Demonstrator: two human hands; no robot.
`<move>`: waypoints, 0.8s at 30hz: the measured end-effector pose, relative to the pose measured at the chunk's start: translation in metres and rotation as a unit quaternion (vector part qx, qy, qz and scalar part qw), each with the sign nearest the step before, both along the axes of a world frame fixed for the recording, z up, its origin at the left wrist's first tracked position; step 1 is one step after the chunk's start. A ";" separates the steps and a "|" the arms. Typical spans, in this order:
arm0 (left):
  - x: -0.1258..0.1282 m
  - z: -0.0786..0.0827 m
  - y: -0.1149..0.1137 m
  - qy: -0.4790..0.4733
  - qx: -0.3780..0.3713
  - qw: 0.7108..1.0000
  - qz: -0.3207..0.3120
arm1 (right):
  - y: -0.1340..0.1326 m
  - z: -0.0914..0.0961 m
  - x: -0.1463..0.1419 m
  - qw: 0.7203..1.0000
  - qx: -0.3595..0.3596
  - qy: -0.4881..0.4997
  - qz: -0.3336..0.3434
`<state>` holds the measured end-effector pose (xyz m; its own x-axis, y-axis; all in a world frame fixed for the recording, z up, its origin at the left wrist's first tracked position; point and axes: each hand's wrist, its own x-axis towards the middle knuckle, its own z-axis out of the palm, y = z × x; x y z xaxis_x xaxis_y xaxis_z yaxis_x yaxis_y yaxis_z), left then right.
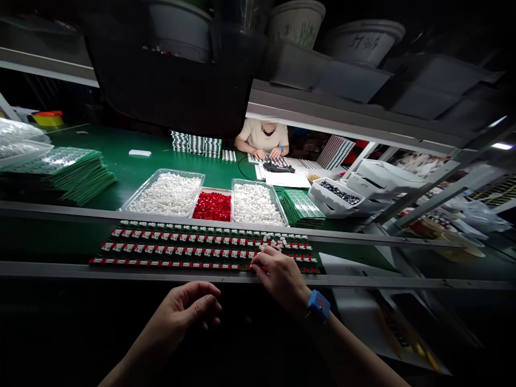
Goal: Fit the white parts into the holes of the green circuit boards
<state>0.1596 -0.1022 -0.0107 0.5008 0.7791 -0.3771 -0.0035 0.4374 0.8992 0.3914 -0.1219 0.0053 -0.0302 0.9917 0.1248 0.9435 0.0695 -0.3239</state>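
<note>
A green circuit board panel (169, 248) lies between two metal rails, filled with rows of small white and red connectors. My right hand (279, 275), with a blue watch on its wrist, rests on the panel's near right part, fingers curled and pinching at a small white connector. My left hand (183, 312) hovers below the near rail, away from the panel, fingers curled loosely toward the thumb; I cannot make out anything in it.
Behind the panel stand trays of white parts (166, 193) (255, 203) and a tray of red parts (213, 206). Stacks of green boards (76, 171) (301, 208) flank them. A person (264, 141) works across the green table. Bins fill the shelf overhead.
</note>
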 end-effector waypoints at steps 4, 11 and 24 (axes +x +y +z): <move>0.001 -0.002 0.001 0.000 0.000 1.000 -0.008 | 0.000 0.001 0.005 1.000 0.005 0.025 0.009; 0.005 -0.001 0.006 0.027 0.028 0.999 -0.012 | 0.007 0.011 0.032 0.998 0.057 0.029 -0.030; 0.049 0.018 0.044 0.226 0.403 0.881 -0.103 | 0.032 0.022 0.034 0.997 -0.046 -0.027 0.060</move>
<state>0.2084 -0.0583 0.0077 0.6031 0.7954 0.0600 0.4396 -0.3942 0.8071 0.4250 -0.0897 0.0277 -0.1534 0.9877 0.0290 0.9466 0.1553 -0.2826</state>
